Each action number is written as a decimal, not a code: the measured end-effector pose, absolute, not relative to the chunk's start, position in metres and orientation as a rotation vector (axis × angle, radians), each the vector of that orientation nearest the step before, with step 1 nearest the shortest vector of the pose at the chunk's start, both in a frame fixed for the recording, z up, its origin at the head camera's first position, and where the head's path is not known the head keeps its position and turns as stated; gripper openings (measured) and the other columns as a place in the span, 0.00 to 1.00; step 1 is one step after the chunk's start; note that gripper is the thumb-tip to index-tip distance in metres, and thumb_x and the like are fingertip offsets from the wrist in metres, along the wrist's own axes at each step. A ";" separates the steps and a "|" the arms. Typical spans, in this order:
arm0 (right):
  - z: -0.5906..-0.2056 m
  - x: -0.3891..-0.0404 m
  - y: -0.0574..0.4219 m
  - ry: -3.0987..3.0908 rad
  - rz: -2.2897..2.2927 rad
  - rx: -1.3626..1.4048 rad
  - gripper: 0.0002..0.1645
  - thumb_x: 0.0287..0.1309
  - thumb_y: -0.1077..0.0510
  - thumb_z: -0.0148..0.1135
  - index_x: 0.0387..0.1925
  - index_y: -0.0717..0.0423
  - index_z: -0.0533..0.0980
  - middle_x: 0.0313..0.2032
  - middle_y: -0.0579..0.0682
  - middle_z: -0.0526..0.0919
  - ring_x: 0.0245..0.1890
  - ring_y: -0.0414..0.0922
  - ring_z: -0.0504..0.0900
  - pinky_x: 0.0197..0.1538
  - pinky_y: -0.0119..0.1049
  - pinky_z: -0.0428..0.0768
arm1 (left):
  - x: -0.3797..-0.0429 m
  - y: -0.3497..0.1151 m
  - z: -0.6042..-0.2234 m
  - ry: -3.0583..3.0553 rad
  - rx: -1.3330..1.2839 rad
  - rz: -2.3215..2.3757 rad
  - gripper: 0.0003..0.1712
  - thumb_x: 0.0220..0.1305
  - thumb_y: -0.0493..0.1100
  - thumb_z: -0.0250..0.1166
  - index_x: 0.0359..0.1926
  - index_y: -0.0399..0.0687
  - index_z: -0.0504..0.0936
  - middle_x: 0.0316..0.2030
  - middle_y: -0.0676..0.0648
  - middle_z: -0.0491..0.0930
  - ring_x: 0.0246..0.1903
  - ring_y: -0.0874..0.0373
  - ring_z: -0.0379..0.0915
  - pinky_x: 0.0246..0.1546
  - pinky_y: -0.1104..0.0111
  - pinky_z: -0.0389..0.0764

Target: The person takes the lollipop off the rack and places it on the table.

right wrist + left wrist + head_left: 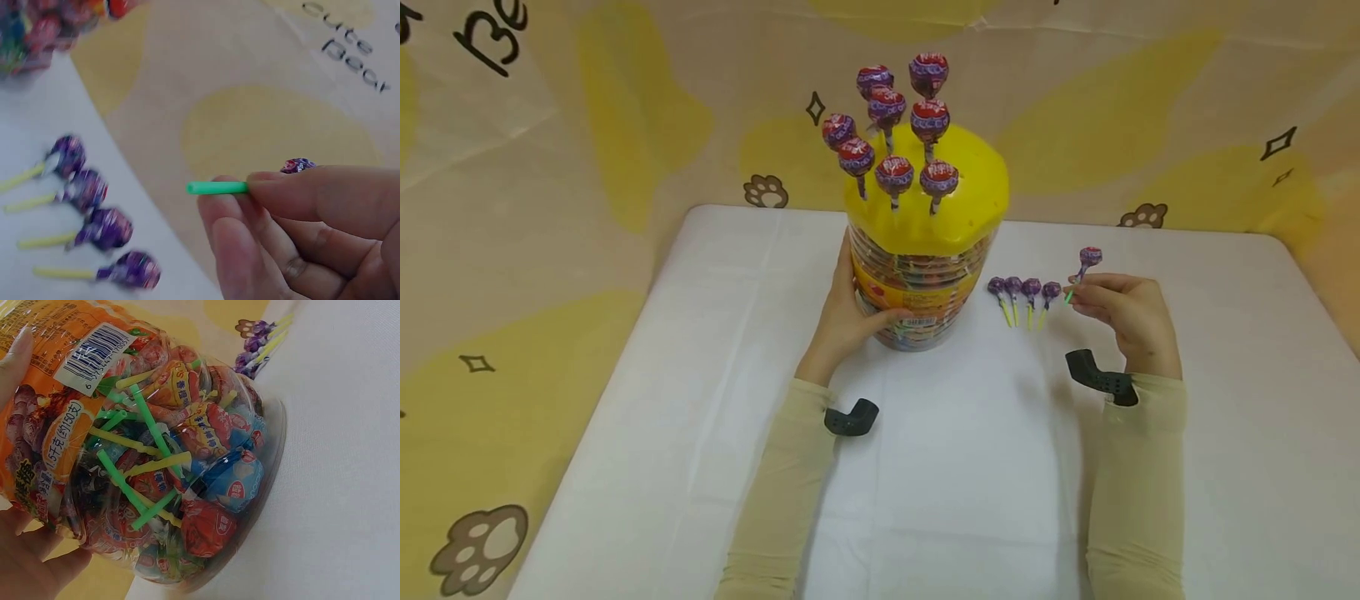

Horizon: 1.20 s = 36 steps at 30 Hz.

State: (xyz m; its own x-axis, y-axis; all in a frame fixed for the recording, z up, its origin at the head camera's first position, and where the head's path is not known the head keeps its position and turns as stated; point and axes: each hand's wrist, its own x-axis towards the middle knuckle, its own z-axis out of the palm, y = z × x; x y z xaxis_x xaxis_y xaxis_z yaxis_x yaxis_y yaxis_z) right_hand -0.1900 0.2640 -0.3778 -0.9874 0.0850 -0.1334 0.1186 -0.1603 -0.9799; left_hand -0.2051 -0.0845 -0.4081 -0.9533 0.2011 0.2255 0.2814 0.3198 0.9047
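Note:
A clear plastic jar (pixel 932 300) with a yellow lid (pixel 973 183) stands on the table, tilted in the head view. Several purple-and-red wrapped lollipops (pixel 894 177) stick up out of the lid. My left hand (pixel 842 321) grips the jar's side, thumb across its orange label (pixel 44 400). In the left wrist view, wrapped lollipops (pixel 206 425) with green and yellow sticks fill the jar. My right hand (pixel 1123 308) pinches a purple lollipop (pixel 1090 257) between thumb and fingers, candy end up. Its green stick (pixel 219 187) pokes out below the fingertips.
Several purple lollipops with yellow sticks (pixel 1032 288) lie in a row on the white table (pixel 955 475), between the jar and my right hand. A patterned cloth backdrop (pixel 1097 108) rises behind the table. Black wrist mounts (pixel 1101 379) sit on both sleeves.

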 end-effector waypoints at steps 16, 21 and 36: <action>-0.421 -0.195 0.290 1.926 -2.122 0.397 0.17 0.60 0.69 0.57 0.21 0.52 0.83 0.24 0.46 0.85 0.25 0.36 0.83 0.34 0.25 0.82 | -0.206 -0.084 -0.407 -2.479 -0.456 -1.766 0.67 0.50 0.44 0.74 0.74 0.60 0.31 0.73 0.51 0.45 0.70 0.55 0.45 0.69 0.55 0.50; -0.424 -0.196 0.290 1.907 -2.120 0.403 0.17 0.60 0.70 0.57 0.21 0.53 0.83 0.23 0.47 0.85 0.24 0.36 0.83 0.34 0.25 0.82 | -0.205 -0.084 -0.407 -2.486 -0.463 -1.755 0.66 0.50 0.44 0.74 0.74 0.59 0.31 0.73 0.51 0.44 0.70 0.55 0.45 0.70 0.55 0.50; -0.426 -0.198 0.283 1.996 -2.064 0.466 0.18 0.59 0.71 0.56 0.20 0.52 0.82 0.22 0.46 0.84 0.24 0.36 0.83 0.33 0.26 0.82 | -0.205 -0.084 -0.407 -2.487 -0.457 -1.768 0.66 0.51 0.44 0.74 0.74 0.61 0.30 0.73 0.52 0.43 0.70 0.55 0.46 0.69 0.55 0.52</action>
State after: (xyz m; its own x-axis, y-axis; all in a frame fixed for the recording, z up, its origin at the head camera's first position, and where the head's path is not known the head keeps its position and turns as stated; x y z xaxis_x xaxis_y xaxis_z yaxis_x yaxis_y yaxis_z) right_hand -0.1985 0.2830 -0.4257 -0.9222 0.0528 -0.3830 0.3810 -0.0440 -0.9235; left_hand -0.2053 -0.0836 -0.4066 -0.9545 0.2062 0.2153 0.2711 0.3000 0.9146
